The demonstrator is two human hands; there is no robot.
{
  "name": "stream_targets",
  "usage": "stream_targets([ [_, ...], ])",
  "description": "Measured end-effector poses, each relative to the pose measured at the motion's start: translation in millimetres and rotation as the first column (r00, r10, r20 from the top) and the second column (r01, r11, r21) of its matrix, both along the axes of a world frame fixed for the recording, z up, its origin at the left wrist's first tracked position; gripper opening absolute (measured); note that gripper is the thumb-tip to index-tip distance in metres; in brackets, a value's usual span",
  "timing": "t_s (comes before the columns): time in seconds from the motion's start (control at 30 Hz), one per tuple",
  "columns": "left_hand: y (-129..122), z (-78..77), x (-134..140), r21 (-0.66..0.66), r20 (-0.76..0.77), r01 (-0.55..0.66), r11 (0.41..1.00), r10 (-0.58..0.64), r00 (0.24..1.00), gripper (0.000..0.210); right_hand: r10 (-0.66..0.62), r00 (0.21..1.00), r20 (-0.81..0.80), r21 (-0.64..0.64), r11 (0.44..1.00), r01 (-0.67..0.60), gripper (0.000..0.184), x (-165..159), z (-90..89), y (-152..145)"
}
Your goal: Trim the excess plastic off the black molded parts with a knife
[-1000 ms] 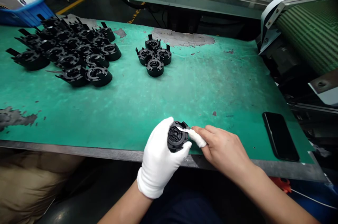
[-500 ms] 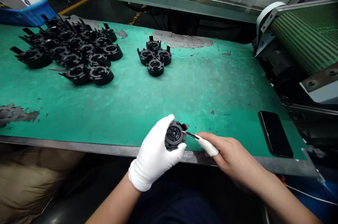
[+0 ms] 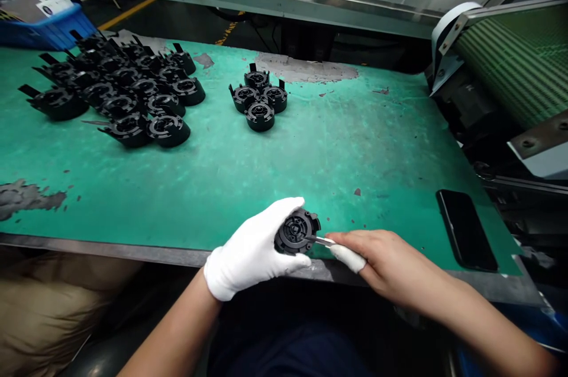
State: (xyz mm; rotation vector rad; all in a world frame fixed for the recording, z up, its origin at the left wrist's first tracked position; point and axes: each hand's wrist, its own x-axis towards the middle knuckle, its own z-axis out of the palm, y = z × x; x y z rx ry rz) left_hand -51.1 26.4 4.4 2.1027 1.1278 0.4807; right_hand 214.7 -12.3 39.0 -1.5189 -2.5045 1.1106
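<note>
A round black plastic part (image 3: 294,229) with ribs and a tab on its rim is gripped between the thumb and fingers of my left hand (image 3: 252,250), which wears a white glove. My right hand (image 3: 377,258), bare except for a white cover on the thumb, pinches a slim metal blade, seemingly a knife (image 3: 320,240). The blade's tip touches the face of the black part on its right side. Its handle is hidden inside my palm. Both hands are at the bench's front edge.
Several similar black parts (image 3: 167,128) crowd the left of the green bench (image 3: 213,187); a smaller cluster (image 3: 260,113) stands mid-bench. A phone (image 3: 468,229) lies at right, below a green conveyor belt (image 3: 523,57). A blue bin (image 3: 57,28) sits at back left.
The black part has turned in my left hand, its tab swinging from upper right toward the right. My left wrist has shifted left, and the blade has moved slightly lower and lies flatter.
</note>
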Motion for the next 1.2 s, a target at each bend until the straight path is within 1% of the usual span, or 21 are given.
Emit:
stream_targets([
  [0.07,0.8,0.4,0.3,-0.002,-0.009,0.008,1.0,-0.008,1.0,0.089,0.003,1.0,0.025,0.008,1.0,-0.003,0.057,1.1,-0.7,0.3],
  [0.23,4.5,0.7,0.7,0.0,-0.009,0.044,0.999,-0.044,0.999,0.088,0.055,0.998,0.02,-0.051,0.997,-0.054,0.062,-0.3,1.1,5.7],
  [0.37,6.6,0.2,0.8,0.011,0.001,0.063,0.998,-0.063,0.998,0.086,0.026,0.999,0.034,0.016,1.0,-0.027,0.06,-0.6,-0.4,10.0],
  [0.47,6.1,-0.8,1.1,0.023,0.015,0.059,0.998,-0.059,0.998,0.085,0.031,0.999,0.043,0.048,0.998,-0.033,0.059,-0.2,-3.2,10.8],
  [0.6,5.2,-1.4,1.4,0.019,0.026,0.053,0.998,-0.054,0.998,0.085,0.048,0.999,0.01,0.028,0.998,-0.048,0.056,-0.8,-3.8,11.2],
  [0.77,4.7,-1.1,1.7,0.007,0.023,0.057,0.998,-0.057,0.998,0.085,0.064,0.998,0.027,-0.004,0.998,-0.064,0.058,-3.1,-0.5,13.5],
  [0.87,5.9,-0.9,1.3,0.006,0.025,0.069,0.998,-0.069,0.997,0.086,0.117,0.993,0.025,-0.021,0.993,-0.117,0.054,-4.9,7.2,22.6],
  [0.97,8.9,0.9,0.0,0.001,0.031,0.082,0.997,-0.082,0.996,0.087,0.198,0.98,0.008,-0.052,0.979,-0.198,0.039,-4.7,19.3,38.5],
  [1.03,9.1,2.4,-0.5,0.0,0.032,0.073,0.997,-0.073,0.997,0.087,0.217,0.976,-0.026,-0.081,0.973,-0.218,0.031,-2.6,25.6,45.7],
  [1.07,7.5,2.4,-0.2,0.002,0.032,0.064,0.998,-0.064,0.997,0.085,0.196,0.979,-0.062,-0.096,0.975,-0.201,0.03,-1.3,26.9,46.0],
  [1.1,4.5,1.5,0.8,0.006,0.032,0.05,0.999,-0.051,0.998,0.083,0.147,0.982,-0.115,-0.114,0.981,-0.16,0.029,-0.2,26.3,43.1],
  [1.13,-0.2,-0.7,2.5,0.023,0.039,0.022,0.999,-0.023,0.999,0.083,0.065,0.983,-0.174,-0.142,0.986,-0.091,0.029,0.1,23.8,36.8],
  [1.17,-6.3,-4.2,5.3,0.052,0.05,-0.026,0.998,0.023,0.998,0.084,-0.05,0.971,-0.233,-0.19,0.982,0.005,0.028,-0.7,19.3,27.0],
  [1.2,-13.5,-8.9,8.9,0.09,0.064,-0.087,0.992,0.082,0.995,0.087,-0.195,0.939,-0.285,-0.265,0.957,0.118,0.027,-3.1,13.0,14.2],
])
